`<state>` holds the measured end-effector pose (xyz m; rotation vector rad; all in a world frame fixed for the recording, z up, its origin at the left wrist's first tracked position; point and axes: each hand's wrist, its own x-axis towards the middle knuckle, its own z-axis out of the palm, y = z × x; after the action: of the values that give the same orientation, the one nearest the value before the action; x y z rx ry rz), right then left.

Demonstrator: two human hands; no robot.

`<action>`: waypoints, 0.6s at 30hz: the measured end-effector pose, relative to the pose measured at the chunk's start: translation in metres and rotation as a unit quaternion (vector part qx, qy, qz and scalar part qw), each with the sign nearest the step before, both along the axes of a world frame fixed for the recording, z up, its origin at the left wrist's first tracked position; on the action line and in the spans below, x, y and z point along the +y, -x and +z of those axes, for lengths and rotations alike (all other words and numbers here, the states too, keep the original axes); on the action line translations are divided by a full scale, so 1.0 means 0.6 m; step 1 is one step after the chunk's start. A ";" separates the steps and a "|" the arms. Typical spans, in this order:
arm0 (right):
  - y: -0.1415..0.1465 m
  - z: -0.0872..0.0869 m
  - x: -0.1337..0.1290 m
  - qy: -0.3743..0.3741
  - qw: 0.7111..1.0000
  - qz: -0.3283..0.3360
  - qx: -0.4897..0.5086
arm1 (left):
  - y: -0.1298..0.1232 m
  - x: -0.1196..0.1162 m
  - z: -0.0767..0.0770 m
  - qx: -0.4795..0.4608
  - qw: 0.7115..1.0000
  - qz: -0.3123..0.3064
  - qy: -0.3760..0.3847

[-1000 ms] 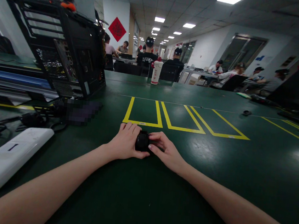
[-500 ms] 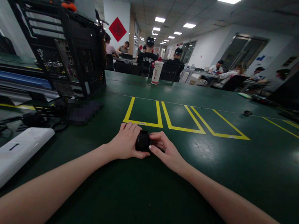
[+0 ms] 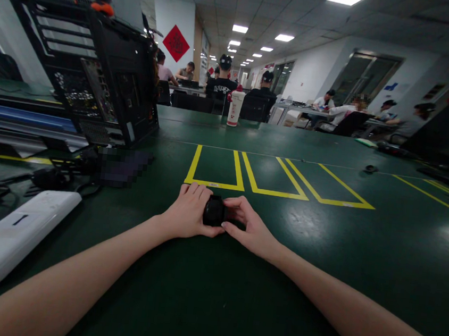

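Observation:
A small black rounded object (image 3: 214,211) rests on the dark green table (image 3: 211,295), just below the yellow tape outlines (image 3: 214,185). My left hand (image 3: 190,211) is wrapped round its left side, fingers over the far edge and thumb along the near edge. On the right side, the curled fingers and thumb of my right hand (image 3: 248,225) hold the same object by its edge. The fingertips of my left hand at the far side are partly hidden, and so is the underside of the object.
An open black computer case (image 3: 125,82) stands at the back left. Nearer are black cables (image 3: 50,177) and a white oblong device (image 3: 20,235). A white cup (image 3: 234,108) stands at the far edge. A small black ring (image 3: 370,169) lies right. Several people sit beyond.

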<state>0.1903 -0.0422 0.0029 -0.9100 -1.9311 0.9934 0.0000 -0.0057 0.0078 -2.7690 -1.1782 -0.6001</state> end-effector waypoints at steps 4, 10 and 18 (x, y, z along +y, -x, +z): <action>0.000 0.000 0.001 -0.010 1.000 -0.004 0.011 | 0.000 0.000 0.000 -0.002 1.000 0.000 -0.003; 0.000 -0.005 0.006 0.013 1.000 -0.025 -0.010 | 0.000 0.002 -0.003 -0.007 1.000 -0.001 -0.002; -0.001 -0.005 0.002 -0.008 1.000 0.005 0.003 | -0.001 -0.002 0.001 0.004 1.000 0.002 -0.002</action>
<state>0.1906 -0.0409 -0.0002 -0.8899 -1.9373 0.9844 0.0005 -0.0069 0.0083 -2.7621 -1.1800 -0.5891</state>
